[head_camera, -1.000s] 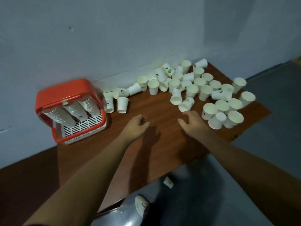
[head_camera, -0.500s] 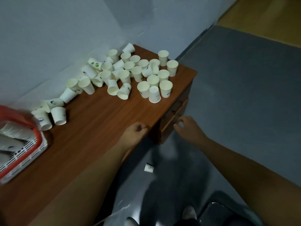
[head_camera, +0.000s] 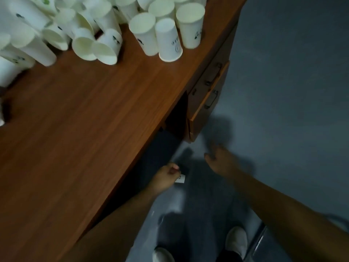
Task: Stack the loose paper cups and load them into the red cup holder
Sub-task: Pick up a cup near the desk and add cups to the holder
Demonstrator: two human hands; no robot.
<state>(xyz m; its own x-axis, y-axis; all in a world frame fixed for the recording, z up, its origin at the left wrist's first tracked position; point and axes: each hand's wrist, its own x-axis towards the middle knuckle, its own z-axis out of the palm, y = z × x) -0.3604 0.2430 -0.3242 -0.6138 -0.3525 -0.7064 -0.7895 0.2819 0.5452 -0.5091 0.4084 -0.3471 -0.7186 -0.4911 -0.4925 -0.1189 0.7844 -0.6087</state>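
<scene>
While the left hand [head_camera: 167, 175] hangs low beside the front edge of the desk [head_camera: 79, 129], its fingers curl in against a stray cup [head_camera: 180, 179] on the floor [head_camera: 283, 120]. The cup shows only as a small white patch just past the fingertips, on the side toward the right hand. Skin and paper appear to touch. Whether the fingers grasp the cup or merely meet it, I cannot tell, since the hand covers most of it. Whether it stands upright or lies on its side is also too small and blurred to read.

The right hand [head_camera: 220, 161] is relaxed, fingers spread, holding nothing. It hovers over the floor below the drawer [head_camera: 206, 92], which stands a little out. It is near the cup but clearly farther from it than the left hand is. The pick-up therefore looks like the left hand's job: close round the cup where it lies, then lift it past the desk's front edge.

The other loose cups [head_camera: 168, 38] crowd the far side of the desk top toward its right edge, some upright, some mouth down, some tipped over. The red cup holder is out of view.
</scene>
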